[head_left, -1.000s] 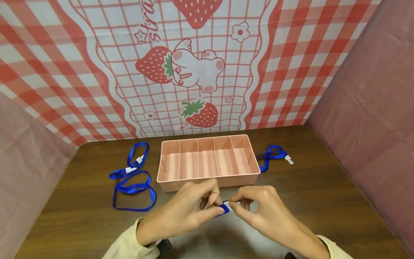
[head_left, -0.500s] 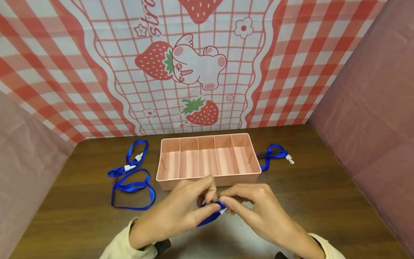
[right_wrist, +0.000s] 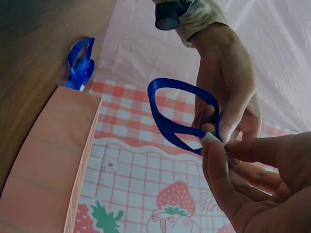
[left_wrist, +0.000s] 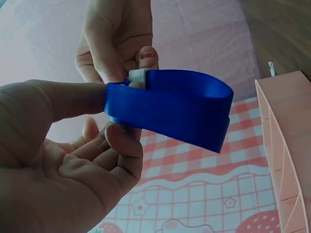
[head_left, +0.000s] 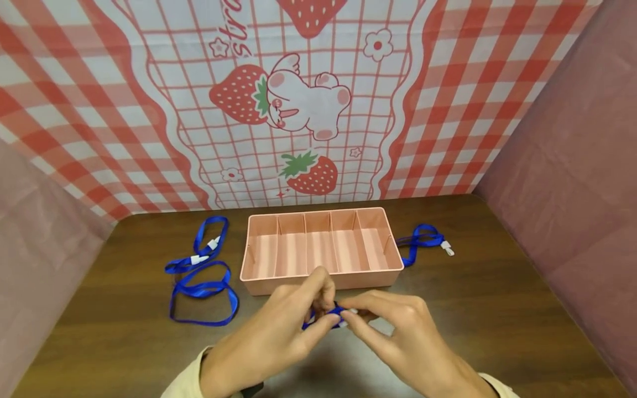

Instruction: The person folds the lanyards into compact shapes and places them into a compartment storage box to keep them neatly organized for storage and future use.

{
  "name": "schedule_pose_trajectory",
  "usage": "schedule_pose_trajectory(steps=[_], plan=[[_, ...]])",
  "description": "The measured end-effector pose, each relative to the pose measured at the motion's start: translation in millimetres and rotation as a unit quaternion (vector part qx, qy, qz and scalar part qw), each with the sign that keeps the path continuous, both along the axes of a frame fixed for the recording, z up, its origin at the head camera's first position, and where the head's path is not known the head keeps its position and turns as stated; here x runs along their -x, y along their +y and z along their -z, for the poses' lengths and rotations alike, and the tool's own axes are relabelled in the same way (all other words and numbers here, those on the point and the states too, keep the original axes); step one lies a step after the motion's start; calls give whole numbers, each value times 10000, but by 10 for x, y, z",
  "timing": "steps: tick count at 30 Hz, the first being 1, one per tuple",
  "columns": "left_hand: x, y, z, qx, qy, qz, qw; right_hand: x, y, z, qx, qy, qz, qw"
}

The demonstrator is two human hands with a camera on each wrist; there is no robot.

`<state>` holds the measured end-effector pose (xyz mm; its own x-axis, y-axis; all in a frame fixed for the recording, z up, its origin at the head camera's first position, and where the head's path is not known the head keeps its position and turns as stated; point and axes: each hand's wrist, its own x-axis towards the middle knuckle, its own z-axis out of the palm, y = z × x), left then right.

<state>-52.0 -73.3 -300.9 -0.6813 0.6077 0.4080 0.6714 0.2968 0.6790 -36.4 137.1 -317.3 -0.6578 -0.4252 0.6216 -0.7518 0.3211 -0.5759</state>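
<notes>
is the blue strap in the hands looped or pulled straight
Looped: the left wrist view shows the blue strap curving back on itself while the left hand pinches it.

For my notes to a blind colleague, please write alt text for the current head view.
A person's left hand and right hand pinch a blue lanyard before a pink divided tray. More blue straps lie left and right of it on a brown table, with a strawberry-print cloth behind.

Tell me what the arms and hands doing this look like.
They are a person's: a left hand and a right hand, both without gloves. Pale cream sleeves end around the wrists. A black, rounded device sits beside the left one.
</notes>
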Motion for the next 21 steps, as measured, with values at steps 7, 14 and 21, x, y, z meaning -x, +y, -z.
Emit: schedule_pose_trajectory(steps=[7, 14, 21], plan=[[-38, 12, -12, -61, -24, -4, 10000, 8, 40, -45, 264, -226, -65, 9994], [-44, 61, 27, -105, 411, -162, 9990, 10, 23, -29, 375, -193, 22, 9991], [-49, 77, 43, -130, 599, -437, 9972, 24, 29, -27, 397, 216, 311, 9985]])
